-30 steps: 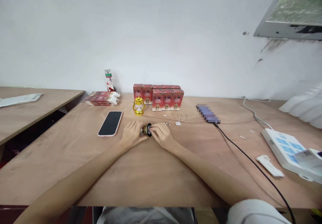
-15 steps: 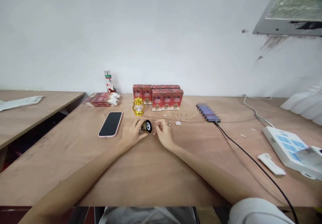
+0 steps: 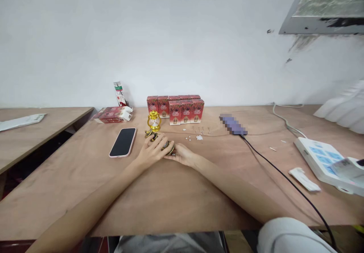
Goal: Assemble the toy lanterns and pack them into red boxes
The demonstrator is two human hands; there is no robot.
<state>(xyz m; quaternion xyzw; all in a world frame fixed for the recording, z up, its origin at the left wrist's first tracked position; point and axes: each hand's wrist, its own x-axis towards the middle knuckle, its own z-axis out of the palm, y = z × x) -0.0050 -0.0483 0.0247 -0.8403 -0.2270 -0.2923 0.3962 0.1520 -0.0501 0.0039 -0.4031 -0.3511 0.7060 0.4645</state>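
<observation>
A small bronze-coloured lantern [image 3: 148,133] lies tilted on its side, its top toward the back left and its round base toward my right hand. My left hand [image 3: 153,151] is wrapped over its body, hiding much of it. Closed fingers of my right hand [image 3: 182,154] are at the base's rim, partly hidden behind it. Just behind stands an upright gold lantern [image 3: 154,121] with a clear body. Small white pieces [image 3: 199,137] and several tiny pins or screws [image 3: 205,131] lie to the right of my hands.
Several red printed boxes [image 3: 186,112] stand near the wall. An opened red box [image 3: 113,114] lies at the back left, by a bottle [image 3: 120,93]. A phone [image 3: 123,143] is on the left; another [image 3: 233,124] has a black cable [image 3: 280,166]. A power strip [image 3: 321,160] sits at right.
The bronze lantern has turned so its top shows beyond my left fingers. My right hand has moved from beside the base to contact with it. The view has shifted slightly.
</observation>
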